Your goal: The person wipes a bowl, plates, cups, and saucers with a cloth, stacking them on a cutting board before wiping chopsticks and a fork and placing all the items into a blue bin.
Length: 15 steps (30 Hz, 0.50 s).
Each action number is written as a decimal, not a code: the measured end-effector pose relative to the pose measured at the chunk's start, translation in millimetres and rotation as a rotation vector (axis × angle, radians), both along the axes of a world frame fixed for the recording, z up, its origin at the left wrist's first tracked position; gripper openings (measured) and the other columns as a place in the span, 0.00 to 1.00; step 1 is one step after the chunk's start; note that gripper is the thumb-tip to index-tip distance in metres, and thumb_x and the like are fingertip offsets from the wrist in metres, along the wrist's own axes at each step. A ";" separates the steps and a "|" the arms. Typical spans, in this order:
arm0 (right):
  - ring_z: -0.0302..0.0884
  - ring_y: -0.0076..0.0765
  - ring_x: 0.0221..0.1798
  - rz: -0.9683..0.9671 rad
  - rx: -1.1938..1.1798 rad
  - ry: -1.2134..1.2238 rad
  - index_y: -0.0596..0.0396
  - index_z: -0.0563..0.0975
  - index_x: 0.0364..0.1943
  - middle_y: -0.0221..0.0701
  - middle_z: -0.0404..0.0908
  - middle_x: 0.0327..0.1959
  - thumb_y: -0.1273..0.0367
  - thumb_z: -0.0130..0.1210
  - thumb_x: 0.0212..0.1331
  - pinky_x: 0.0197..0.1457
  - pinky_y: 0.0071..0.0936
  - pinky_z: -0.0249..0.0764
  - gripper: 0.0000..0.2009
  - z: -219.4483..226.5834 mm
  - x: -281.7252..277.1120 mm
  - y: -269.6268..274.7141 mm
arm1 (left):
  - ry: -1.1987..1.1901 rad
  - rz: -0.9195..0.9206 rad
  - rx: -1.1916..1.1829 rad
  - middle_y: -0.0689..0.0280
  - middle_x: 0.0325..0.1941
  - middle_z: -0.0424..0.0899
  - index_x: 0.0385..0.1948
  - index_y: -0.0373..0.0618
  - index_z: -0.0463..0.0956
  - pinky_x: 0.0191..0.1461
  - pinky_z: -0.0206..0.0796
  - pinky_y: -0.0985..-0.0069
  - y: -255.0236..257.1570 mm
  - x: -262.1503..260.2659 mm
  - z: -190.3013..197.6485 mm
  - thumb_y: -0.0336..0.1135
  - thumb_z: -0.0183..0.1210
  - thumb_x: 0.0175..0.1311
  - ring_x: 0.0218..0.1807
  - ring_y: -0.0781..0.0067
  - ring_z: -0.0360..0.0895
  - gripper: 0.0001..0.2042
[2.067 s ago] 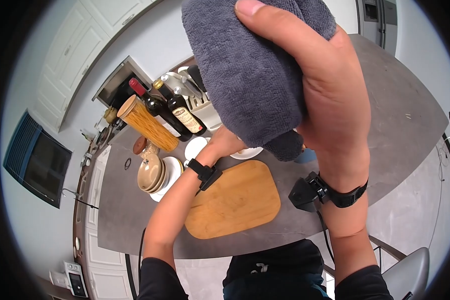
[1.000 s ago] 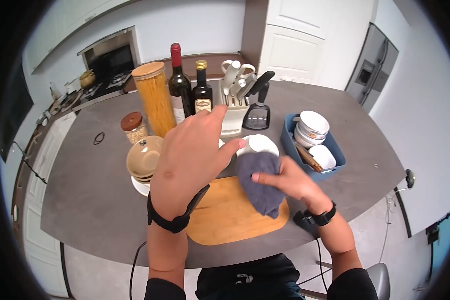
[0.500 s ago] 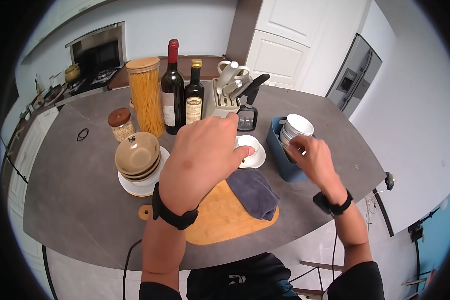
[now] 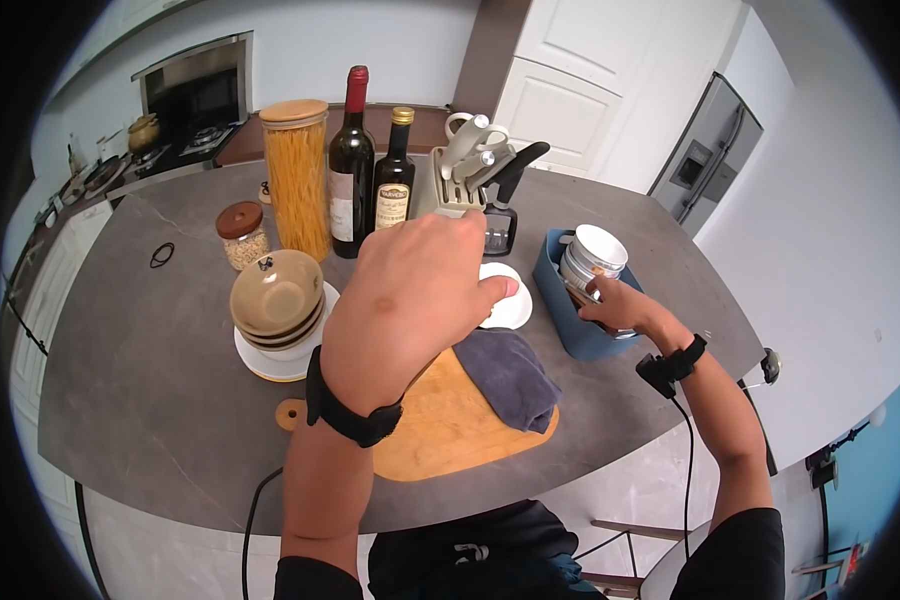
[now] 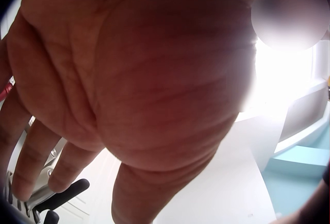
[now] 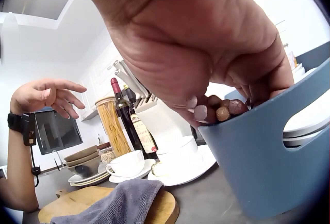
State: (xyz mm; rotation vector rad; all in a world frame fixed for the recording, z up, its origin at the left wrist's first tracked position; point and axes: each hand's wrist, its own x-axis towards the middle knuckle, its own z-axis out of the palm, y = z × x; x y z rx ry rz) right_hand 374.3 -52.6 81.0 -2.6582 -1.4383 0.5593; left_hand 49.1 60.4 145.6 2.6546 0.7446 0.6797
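Note:
My right hand (image 4: pixel 618 305) reaches down into a blue basket (image 4: pixel 588 345), its fingers at a bundle of chopstick-like sticks. In the right wrist view, the rounded brown and whitish stick ends (image 6: pixel 223 112) show at the basket's rim below my palm. I cannot tell whether the fingers grip them. Raised over the far left part of the wooden cutting board (image 4: pixel 435 435), my left hand (image 4: pixel 405 290) has its fingers spread and holds nothing. A folded grey cloth (image 4: pixel 510 380) lies across the board's right side, short of a white saucer (image 4: pixel 515 310).
Stacked beige bowls (image 4: pixel 275 295) stand on plates at the left. Behind them are a small jar (image 4: pixel 242 240), a spaghetti jar (image 4: pixel 296 185), two bottles and a knife block (image 4: pixel 455 190). White bowls (image 4: pixel 598 248) sit in the basket. A white cup (image 6: pixel 128 163) stands beside the board.
My right hand lowered the grey cloth from close to the camera, left it on the board and moved right into the basket. My left hand rose from beside the dishes.

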 end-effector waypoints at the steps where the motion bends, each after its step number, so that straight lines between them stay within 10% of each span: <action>1: 0.87 0.50 0.42 0.030 -0.001 -0.051 0.69 0.69 0.63 0.54 0.85 0.41 0.57 0.59 0.63 0.46 0.38 0.79 0.32 -9.5 11.2 2.7 | 0.010 0.002 0.002 0.48 0.33 0.84 0.47 0.35 0.78 0.50 0.73 0.54 0.0 -0.2 0.3 0.50 0.66 0.63 0.44 0.44 0.83 0.24; 5: 0.82 0.65 0.53 0.090 0.024 -0.295 0.72 0.66 0.64 0.61 0.83 0.46 0.61 0.52 0.68 0.58 0.48 0.75 0.28 -30.3 30.6 3.8 | 0.016 0.014 -0.004 0.48 0.34 0.85 0.48 0.35 0.78 0.51 0.73 0.54 -2.1 -1.2 1.1 0.50 0.66 0.63 0.45 0.44 0.82 0.25; 15: 0.82 0.64 0.50 0.160 0.039 -0.306 0.69 0.74 0.54 0.57 0.84 0.45 0.62 0.47 0.74 0.54 0.51 0.75 0.20 -0.2 19.0 -33.3 | 0.081 0.030 -0.002 0.48 0.39 0.85 0.50 0.36 0.78 0.52 0.72 0.55 -8.0 6.0 2.6 0.51 0.66 0.63 0.48 0.45 0.82 0.26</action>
